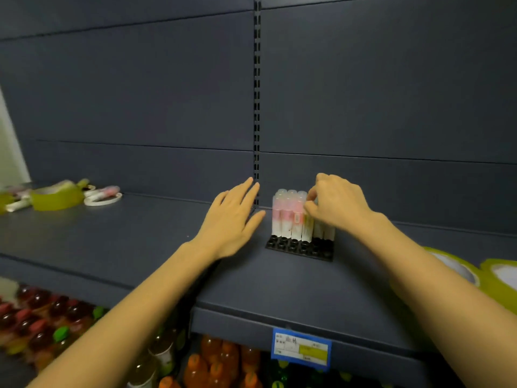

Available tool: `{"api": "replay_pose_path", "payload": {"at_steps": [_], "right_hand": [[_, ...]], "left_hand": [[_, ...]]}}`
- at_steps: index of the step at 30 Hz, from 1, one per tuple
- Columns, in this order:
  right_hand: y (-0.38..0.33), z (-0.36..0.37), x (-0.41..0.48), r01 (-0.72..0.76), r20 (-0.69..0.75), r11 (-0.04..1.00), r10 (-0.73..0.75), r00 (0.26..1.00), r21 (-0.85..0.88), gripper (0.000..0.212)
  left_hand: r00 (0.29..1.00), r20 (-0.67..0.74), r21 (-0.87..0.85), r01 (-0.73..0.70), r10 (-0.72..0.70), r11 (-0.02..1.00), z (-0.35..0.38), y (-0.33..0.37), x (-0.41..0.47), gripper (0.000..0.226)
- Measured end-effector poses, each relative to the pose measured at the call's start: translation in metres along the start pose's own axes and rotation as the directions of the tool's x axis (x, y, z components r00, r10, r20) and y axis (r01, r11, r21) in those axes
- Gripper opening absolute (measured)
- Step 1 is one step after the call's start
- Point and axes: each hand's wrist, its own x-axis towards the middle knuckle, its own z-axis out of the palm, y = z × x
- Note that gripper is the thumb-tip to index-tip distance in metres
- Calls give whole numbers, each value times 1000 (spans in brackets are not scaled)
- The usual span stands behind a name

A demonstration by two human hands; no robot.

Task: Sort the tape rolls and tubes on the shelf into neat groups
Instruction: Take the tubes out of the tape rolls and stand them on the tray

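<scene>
Two hands reach over the shelf (112, 242): the right hand (338, 204) pinches one of the pink-and-white tubes (288, 217) standing in a black tray (299, 249) near centre — the left hand (233, 219), fingers straight, lies at their 9 o'clock. Green tape rolls (56, 196) sit at 10 o'clock.

A cluster of tubes (288, 217), white with pink bands and cloudy caps, stands upright in a black studded tray (299, 249) near the back edge of the shelf (140, 242), about midway along it; the right hand (335, 203) pinches one on the cluster's right side. Toward the shelf's left end lie a wide yellow-green tape roll (56, 197), a thin white roll (103, 200) flat beside it, and loose tubes (107, 189) on their sides. Two more yellow-green rolls (458, 268) lie at the right end near the front edge
</scene>
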Motion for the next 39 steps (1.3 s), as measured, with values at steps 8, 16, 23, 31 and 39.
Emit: {"api": "replay_pose_path", "payload": {"at_steps": [8,16,23,31,39], "right_hand": [[-25,-7,11,128,137,972,-101,985,-199,34],[-156,14,24,355,191,927,-372,908,119,44],[-289,31,48,428,191,860,-486,853,278,39],[-415,59,84,347,181,856,-438,881,383,33],[-501,82,114,292,169,852,-395,903,435,32]], "left_hand": [[964,53,43,258,-260,965,-40,-51,-65,60],[874,55,218,462,-483,860,-85,-128,-133,49],[816,21,281,549,-577,787,-124,-222,-198,46],[803,-25,225,585,-596,779,-149,-333,-254,38],[810,-41,168,583,-585,795,-148,-413,-265,33]]}}
